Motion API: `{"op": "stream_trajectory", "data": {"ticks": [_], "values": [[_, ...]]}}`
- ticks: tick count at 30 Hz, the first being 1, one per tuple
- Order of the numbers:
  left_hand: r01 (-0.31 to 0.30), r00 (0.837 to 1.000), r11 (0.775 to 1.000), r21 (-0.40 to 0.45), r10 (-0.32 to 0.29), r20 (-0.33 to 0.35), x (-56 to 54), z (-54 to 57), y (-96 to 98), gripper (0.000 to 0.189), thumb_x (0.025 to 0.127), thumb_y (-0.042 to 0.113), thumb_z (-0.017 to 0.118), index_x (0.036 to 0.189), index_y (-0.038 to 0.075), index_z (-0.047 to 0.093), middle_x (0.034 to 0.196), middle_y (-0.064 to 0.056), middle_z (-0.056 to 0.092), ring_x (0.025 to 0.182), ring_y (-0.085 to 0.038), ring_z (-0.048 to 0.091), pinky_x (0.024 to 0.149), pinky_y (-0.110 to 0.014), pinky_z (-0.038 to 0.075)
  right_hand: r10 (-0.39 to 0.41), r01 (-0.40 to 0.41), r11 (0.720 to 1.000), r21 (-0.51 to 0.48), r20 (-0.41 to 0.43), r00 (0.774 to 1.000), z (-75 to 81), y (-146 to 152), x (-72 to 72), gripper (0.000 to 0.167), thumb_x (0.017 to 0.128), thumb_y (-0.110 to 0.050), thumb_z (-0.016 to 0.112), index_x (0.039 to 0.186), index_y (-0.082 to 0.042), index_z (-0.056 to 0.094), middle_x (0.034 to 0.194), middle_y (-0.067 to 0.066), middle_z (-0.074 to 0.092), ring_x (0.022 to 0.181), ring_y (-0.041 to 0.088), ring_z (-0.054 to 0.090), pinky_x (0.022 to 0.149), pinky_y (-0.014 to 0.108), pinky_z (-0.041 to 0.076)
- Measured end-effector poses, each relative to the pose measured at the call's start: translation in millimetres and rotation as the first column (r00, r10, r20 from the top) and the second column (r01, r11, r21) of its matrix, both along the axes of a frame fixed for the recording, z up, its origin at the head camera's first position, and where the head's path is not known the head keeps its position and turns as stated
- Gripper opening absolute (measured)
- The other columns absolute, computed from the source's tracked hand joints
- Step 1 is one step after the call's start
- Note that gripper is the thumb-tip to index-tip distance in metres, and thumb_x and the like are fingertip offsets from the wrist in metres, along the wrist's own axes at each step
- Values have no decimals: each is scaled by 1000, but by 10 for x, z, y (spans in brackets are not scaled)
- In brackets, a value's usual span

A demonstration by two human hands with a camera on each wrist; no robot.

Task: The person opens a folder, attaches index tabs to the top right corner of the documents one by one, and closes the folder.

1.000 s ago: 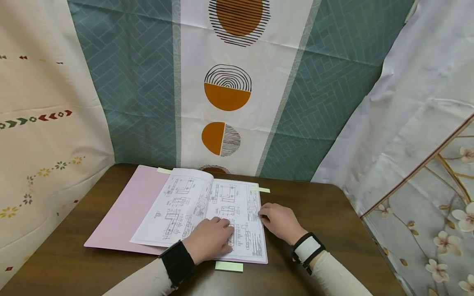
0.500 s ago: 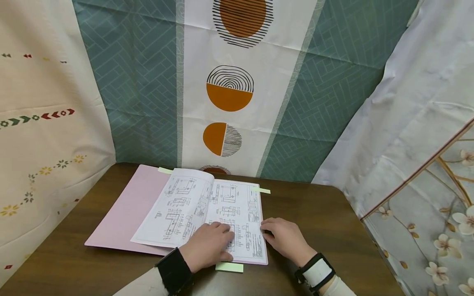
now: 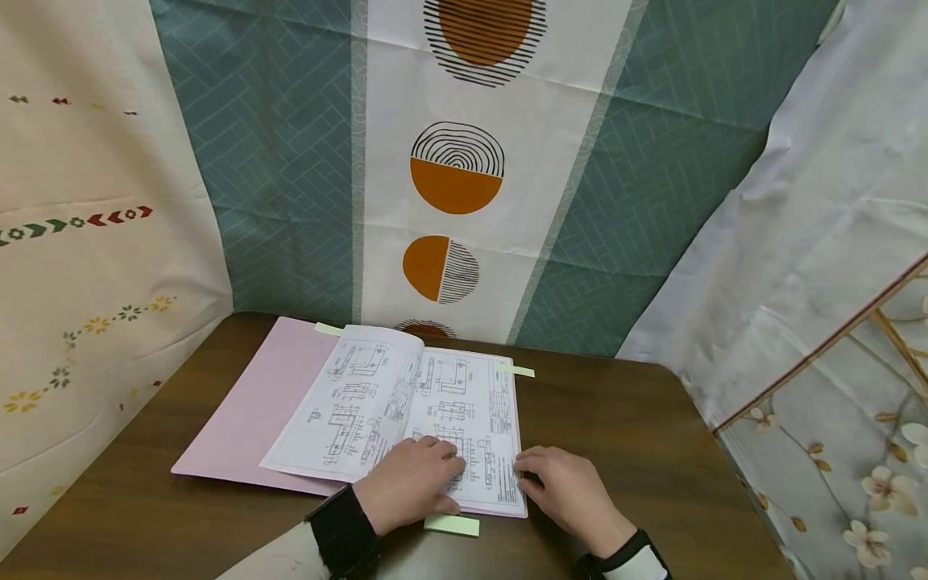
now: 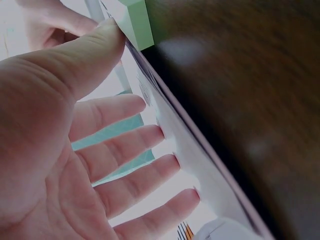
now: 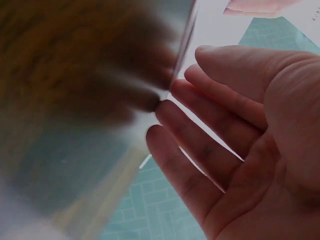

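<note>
A pink folder [image 3: 239, 419] lies spread on the table, holding printed sheets of technical drawings. One sheet [image 3: 346, 419] is turned over to the left with its top curling up; the right-hand sheet [image 3: 464, 411] lies flat. My left hand [image 3: 409, 487] rests on the lower part of the right-hand sheet. In the left wrist view, the fingertips of that left hand [image 4: 100, 145] touch the paper, with the thumb at the near edge. My right hand [image 3: 569, 491] touches the folder's right edge near the lower corner. The right wrist view has the right hand's fingers [image 5: 185, 170] loosely bent, gripping nothing.
Pale green sticky tabs stick out at the bottom edge [image 3: 453, 525], the right edge [image 3: 516, 370] and the top left [image 3: 328, 329]. The brown wooden table [image 3: 616, 419] is surrounded by patterned cloth hangings [image 3: 290, 161] at the back and sides.
My right hand has slid down along the folder's right edge toward the near corner. The left hand stays on the sheet. The head view has shifted slightly.
</note>
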State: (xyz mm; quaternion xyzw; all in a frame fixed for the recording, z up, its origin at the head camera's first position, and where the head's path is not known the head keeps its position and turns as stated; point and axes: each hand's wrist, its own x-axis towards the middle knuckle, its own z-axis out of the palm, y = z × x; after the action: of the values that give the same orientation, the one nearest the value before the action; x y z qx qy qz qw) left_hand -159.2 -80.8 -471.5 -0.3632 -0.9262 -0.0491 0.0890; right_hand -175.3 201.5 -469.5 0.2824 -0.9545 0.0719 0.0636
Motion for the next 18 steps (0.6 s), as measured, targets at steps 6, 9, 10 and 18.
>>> {"op": "stream_trajectory", "data": {"ticks": [6,9,10,18], "values": [[10,999,1000,18,-10,33,5,9,19,45,89,51,92,118,19,79,119,-1,76,111,-23,71,89,-41,60,10,-10,1000,11,-37,999,-2,-15,72,18,89,-21,94,105,-18,87,110,-4,81,99,15,77,82,41,64],[25,999,999,33,-26,40,6,8,32,39,90,48,91,112,19,79,111,1,75,104,-20,71,88,-38,59,-2,3,1000,20,-42,999,-18,-21,97,16,90,-21,94,104,-18,87,109,-4,81,99,15,77,81,41,64],[32,999,999,37,-33,37,6,9,33,37,91,48,90,110,19,79,108,2,75,102,-18,71,86,-36,59,-7,8,1000,20,-40,999,-20,-22,105,16,90,-21,93,104,-18,86,109,-4,81,99,15,77,81,41,64],[52,998,996,70,-55,39,-34,25,1,32,90,44,92,105,20,80,107,3,77,99,-16,72,84,-34,59,-37,36,998,-46,-18,999,-16,-32,159,9,95,-21,89,103,-19,85,104,-7,80,89,9,74,79,39,63]]}}
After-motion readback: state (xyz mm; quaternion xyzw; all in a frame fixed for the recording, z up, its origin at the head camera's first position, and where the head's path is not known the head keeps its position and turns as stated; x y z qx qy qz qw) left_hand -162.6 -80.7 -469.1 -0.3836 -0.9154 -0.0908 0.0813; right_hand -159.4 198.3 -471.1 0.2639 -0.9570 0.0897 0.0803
